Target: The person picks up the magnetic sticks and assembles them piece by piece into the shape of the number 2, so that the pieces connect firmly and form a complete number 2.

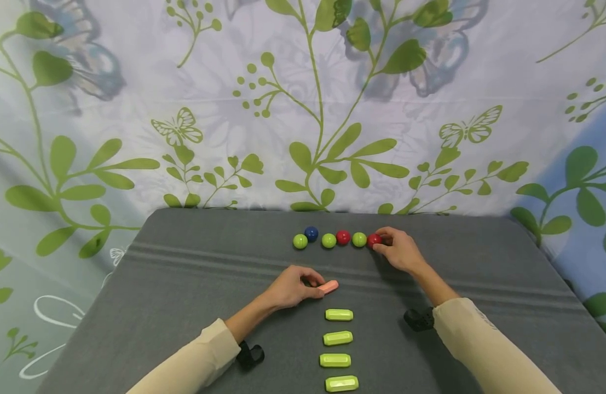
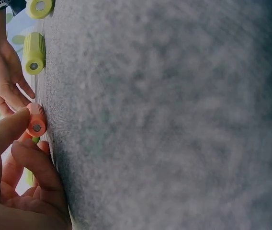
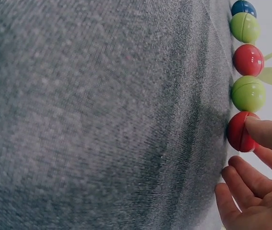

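My left hand (image 1: 292, 286) pinches a coral-pink ribbed rod (image 1: 328, 287) with a round metal dot in its end (image 2: 37, 128), low over the grey cloth in mid-table. My right hand (image 1: 401, 250) holds a glossy red ball (image 3: 242, 132) between thumb and fingers, at the right end of a row of balls. Beside that ball sits a lime-green ball (image 1: 359, 239), then another red ball (image 1: 342, 237) and a second green ball (image 1: 328, 241). Farther left, a blue ball (image 1: 311, 233) and one more green ball (image 1: 300, 241) sit close together.
Several lime-green ribbed rods lie in a column nearer me, the topmost rod (image 1: 339, 314) just below the coral one. Grey cloth (image 1: 209, 262) covers the table. A leaf-patterned curtain (image 1: 224, 137) hangs along the table's far edge.
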A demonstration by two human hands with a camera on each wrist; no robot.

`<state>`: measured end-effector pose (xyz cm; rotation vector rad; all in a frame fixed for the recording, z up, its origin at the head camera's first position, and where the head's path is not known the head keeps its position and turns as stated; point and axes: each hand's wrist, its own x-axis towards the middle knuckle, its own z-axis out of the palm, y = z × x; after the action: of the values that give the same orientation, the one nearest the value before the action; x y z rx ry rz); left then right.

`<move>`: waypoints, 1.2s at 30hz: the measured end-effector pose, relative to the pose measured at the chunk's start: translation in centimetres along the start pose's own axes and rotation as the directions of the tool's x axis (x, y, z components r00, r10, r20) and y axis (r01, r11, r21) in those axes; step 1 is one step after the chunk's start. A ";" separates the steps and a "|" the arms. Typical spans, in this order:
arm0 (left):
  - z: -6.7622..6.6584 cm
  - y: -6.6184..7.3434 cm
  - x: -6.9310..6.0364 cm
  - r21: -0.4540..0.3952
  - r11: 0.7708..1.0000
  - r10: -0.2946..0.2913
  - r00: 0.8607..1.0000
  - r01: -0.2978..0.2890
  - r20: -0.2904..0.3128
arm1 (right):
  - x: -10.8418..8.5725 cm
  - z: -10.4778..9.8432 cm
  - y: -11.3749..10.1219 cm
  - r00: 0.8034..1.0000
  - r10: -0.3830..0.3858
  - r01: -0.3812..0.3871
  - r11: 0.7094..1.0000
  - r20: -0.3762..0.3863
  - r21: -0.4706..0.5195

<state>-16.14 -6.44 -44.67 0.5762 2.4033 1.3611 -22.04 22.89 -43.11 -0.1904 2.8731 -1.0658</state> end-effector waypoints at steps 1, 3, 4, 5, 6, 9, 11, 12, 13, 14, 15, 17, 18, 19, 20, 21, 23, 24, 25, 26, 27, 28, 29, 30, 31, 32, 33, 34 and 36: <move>0.0 0.0 0.0 0.003 1.000 0.001 1.000 -0.001 0.001 | 0.0 0.0 0.0 1.000 0.004 -0.004 1.000 -0.001 0.001; 0.0 0.0 0.0 -0.006 1.000 0.000 1.000 0.000 0.005 | -0.1 -0.1 0.0 1.000 0.004 -0.004 1.000 0.000 -0.003; 0.0 0.0 0.0 -0.010 1.000 -0.001 1.000 0.002 0.006 | -0.1 -0.1 0.1 1.000 0.002 -0.002 1.000 0.001 -0.005; 0.0 0.0 0.0 -0.018 1.000 -0.005 1.000 0.005 0.008 | -0.1 -0.1 0.1 1.000 0.000 0.000 1.000 0.000 -0.005; 0.0 0.1 0.0 -0.026 1.000 -0.010 1.000 0.010 0.011 | -0.1 -0.1 0.2 1.000 -0.005 0.005 1.000 -0.001 -0.008; 0.0 0.1 0.0 -0.034 0.999 -0.020 1.000 0.021 0.020 | -0.2 -0.2 0.4 1.000 -0.013 0.013 1.000 -0.012 -0.015; 0.0 0.1 0.0 -0.040 0.999 -0.031 0.999 0.032 0.025 | -0.3 -0.3 0.5 1.000 -0.015 0.014 1.000 -0.021 -0.019; 0.0 0.0 0.0 -0.039 0.999 -0.034 0.999 0.035 0.026 | -0.3 -0.3 0.6 1.000 -0.017 0.017 1.000 -0.025 -0.020; 0.0 0.0 0.0 -0.041 0.998 -0.037 0.999 0.038 0.026 | -0.4 -0.3 0.6 0.999 -0.018 0.018 1.000 -0.030 -0.018; 0.0 0.0 -0.1 -0.044 0.998 -0.040 0.999 0.041 0.026 | -0.5 -0.3 0.5 0.999 -0.022 0.021 1.000 -0.035 -0.017; 0.0 0.0 -0.1 -0.048 0.998 -0.041 0.999 0.042 0.026 | -0.6 -0.3 0.5 0.999 -0.026 0.026 1.000 -0.042 -0.016; 0.0 -0.1 -0.1 -0.053 0.998 -0.043 0.999 0.045 0.026 | -1.0 -0.3 0.3 0.998 -0.044 0.044 0.999 -0.054 -0.009; -0.1 -0.1 -0.1 -0.056 0.997 -0.045 0.999 0.047 0.028 | -1.2 -0.2 0.1 0.997 -0.058 0.057 0.998 -0.059 -0.006; -0.1 -0.1 -0.2 -0.056 0.997 -0.047 0.999 0.048 0.029 | -1.4 -0.1 0.0 0.995 -0.072 0.072 0.997 -0.063 -0.002; -0.1 -0.2 -0.2 -0.054 0.997 -0.047 0.998 0.049 0.030 | -1.6 -0.1 -0.2 0.994 -0.088 0.088 0.996 -0.065 0.003; -0.1 -0.2 -0.2 -0.054 0.997 -0.046 0.998 0.048 0.030 | -1.9 0.0 -0.4 0.993 -0.104 0.105 0.994 -0.063 0.009; 0.0 -0.3 -0.1 -0.044 0.998 -0.044 0.998 0.046 0.033 | -2.5 0.3 -0.8 0.989 -0.137 0.139 0.990 -0.053 0.028; 0.0 -0.3 -0.1 -0.042 0.998 -0.042 0.999 0.043 0.034 | -2.8 0.4 -1.0 0.987 -0.157 0.159 0.987 -0.042 0.036; 0.0 -0.2 0.0 -0.040 0.998 -0.038 0.999 0.039 0.035 | -3.1 0.6 -1.3 0.984 -0.175 0.176 0.983 -0.028 0.050; 0.0 -0.2 0.0 -0.041 0.999 -0.035 0.999 0.036 0.037 | -3.4 0.7 -1.5 0.981 -0.193 0.193 0.979 -0.012 0.059; 0.0 -0.2 0.0 -0.042 0.999 -0.032 0.999 0.034 0.038 | -3.7 0.9 -1.7 0.978 -0.210 0.210 0.976 0.004 0.065; 0.0 -0.1 0.1 -0.043 0.998 -0.033 0.999 0.034 0.039 | -4.0 1.1 -1.8 0.973 -0.228 0.226 0.971 0.022 0.073; 0.1 -0.1 0.1 -0.047 0.998 -0.033 0.999 0.034 0.039 | -4.2 1.3 -1.9 0.969 -0.245 0.242 0.967 0.041 0.076; 0.1 -0.1 0.1 -0.048 0.998 -0.034 0.999 0.036 0.038 | -4.4 1.5 -2.0 0.963 -0.262 0.257 0.963 0.059 0.074; 0.1 -0.1 0.1 -0.049 0.998 -0.036 0.999 0.038 0.038 | -4.6 1.7 -2.1 0.959 -0.274 0.269 0.961 0.074 0.070; 0.1 -0.1 0.1 -0.050 0.998 -0.039 0.999 0.041 0.037 | -4.8 1.9 -2.2 0.955 -0.285 0.280 0.958 0.083 0.064; 0.1 -0.1 0.1 -0.050 0.998 -0.044 0.998 0.046 0.036 | -4.9 2.1 -2.2 0.952 -0.291 0.286 0.956 0.091 0.061; 0.1 -0.1 0.1 -0.050 0.998 -0.048 0.998 0.050 0.037 | -5.0 2.2 -2.3 0.949 -0.298 0.294 0.954 0.098 0.056; 0.1 -0.1 0.0 -0.043 0.997 -0.055 0.998 0.056 0.037 | -5.1 2.4 -2.4 0.947 -0.307 0.304 0.952 0.099 0.041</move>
<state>-16.13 -6.42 -44.78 0.5140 2.3372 1.3659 -16.51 20.30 -43.25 -0.6889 2.7939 -1.0981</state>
